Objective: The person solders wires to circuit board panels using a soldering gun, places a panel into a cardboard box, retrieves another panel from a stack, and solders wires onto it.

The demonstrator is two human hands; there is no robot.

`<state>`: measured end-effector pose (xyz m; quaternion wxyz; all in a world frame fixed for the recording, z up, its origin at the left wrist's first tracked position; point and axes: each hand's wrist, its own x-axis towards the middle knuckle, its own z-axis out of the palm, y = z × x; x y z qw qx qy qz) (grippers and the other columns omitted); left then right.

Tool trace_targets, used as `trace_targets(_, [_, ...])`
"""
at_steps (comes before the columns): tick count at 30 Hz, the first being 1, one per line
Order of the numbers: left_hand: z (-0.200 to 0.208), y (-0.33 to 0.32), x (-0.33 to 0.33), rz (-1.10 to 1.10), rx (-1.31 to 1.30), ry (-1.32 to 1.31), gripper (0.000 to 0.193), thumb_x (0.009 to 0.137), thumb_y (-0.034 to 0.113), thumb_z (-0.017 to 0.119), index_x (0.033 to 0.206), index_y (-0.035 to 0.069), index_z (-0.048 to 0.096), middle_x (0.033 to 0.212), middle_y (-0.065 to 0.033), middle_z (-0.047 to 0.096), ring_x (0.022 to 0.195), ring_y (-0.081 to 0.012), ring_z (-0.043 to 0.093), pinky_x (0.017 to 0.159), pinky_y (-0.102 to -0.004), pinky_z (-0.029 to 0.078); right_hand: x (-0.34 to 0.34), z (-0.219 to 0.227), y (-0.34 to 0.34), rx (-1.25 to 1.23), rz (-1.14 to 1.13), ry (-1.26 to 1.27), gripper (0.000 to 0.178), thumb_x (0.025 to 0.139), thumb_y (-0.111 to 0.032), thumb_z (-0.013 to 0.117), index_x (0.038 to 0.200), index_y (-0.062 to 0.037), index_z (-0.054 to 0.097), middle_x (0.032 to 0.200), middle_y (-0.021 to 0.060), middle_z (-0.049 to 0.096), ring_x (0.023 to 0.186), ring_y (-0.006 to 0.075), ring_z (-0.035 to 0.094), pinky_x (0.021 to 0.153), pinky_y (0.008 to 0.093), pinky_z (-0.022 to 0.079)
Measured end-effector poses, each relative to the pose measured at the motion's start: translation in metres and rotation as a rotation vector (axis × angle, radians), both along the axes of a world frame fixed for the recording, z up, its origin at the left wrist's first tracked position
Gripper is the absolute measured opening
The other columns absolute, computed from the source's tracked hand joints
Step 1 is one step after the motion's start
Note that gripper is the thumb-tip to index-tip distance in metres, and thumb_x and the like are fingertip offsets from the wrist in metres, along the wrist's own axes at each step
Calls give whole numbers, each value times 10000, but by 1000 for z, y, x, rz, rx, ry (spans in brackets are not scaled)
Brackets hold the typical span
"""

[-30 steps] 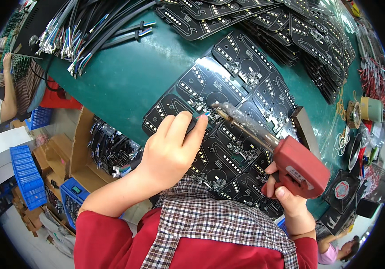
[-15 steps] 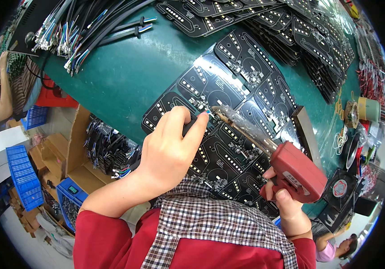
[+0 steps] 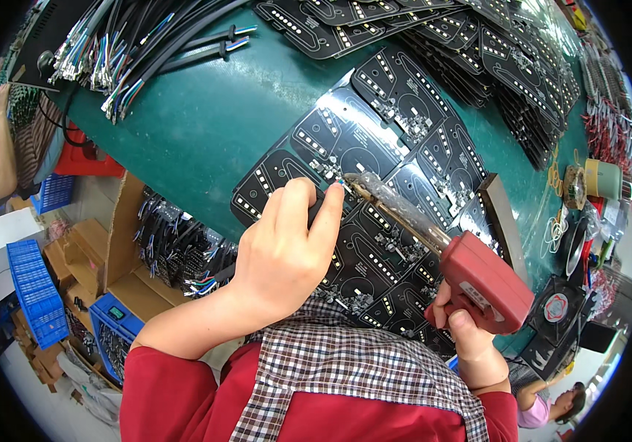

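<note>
Black circuit boards [image 3: 364, 247] with rows of small light-coloured parts lie side by side in front of me. My left hand [image 3: 277, 254] is closed over them, pinching a black cable [image 3: 315, 209]; most of the cable is hidden behind the fingers. Its small coloured wire ends show at the fingertips, against a board's connector area. My right hand [image 3: 469, 340] is wrapped round the handle of a red soldering gun [image 3: 486, 286]. The gun's long barrel, partly covered in clear plastic, points left, and its tip is close beside the wire ends. Whether tip and wires touch, I cannot tell.
Cables with stripped coloured wires [image 3: 121, 62] lie at the far left of the green table [image 3: 205, 132]. Stacked boards [image 3: 529, 88] fill the far right. A dark metal bar [image 3: 503, 225] borders the boards. Below left stands a cardboard box [image 3: 126, 239] of wired boards.
The soldering gun has shifted slightly left and down in my right hand. My left hand stays almost in place, still pinching the cable.
</note>
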<state>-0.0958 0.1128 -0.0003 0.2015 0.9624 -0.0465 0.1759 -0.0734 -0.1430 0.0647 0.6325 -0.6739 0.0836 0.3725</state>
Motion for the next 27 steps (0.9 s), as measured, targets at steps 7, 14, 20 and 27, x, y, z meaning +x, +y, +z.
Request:
trace_targets(7, [0, 1, -1, 8, 25, -4, 342, 650, 9, 618, 990, -25, 619, 828, -78, 471, 669, -171, 508, 464, -227, 437, 1, 1, 4, -21, 10, 14, 835, 740, -175, 738, 1402, -45, 247, 964, 65, 564, 844, 133, 553, 718, 262, 481])
trace_targets(14, [4, 3, -1, -5, 3, 27, 320, 667, 17, 613, 983, -28, 618, 829, -79, 464, 692, -179, 512, 477, -231, 444, 4, -3, 5, -100, 59, -120, 662, 729, -186, 741, 1291, -14, 435, 1056, 111, 591, 845, 139, 579, 724, 289, 497])
trace_targets(20, [12, 3, 1, 3, 20, 109, 320, 663, 30, 610, 978, -30, 617, 818, -82, 452, 711, -188, 511, 487, -241, 457, 5, -4, 6, -342, 309, -403, 482, 714, -275, 744, 1073, 16, 608, 1085, 149, 603, 920, 258, 612, 844, 387, 486])
trace_targets(27, [11, 5, -1, -15, 32, 76, 336, 656, 30, 610, 988, -24, 617, 819, -77, 452, 702, -184, 508, 489, -238, 452, 1, 5, 14, 41, -56, -119, 810, 735, -167, 753, 1383, -4, 294, 986, 119, 632, 759, 108, 580, 636, 197, 451])
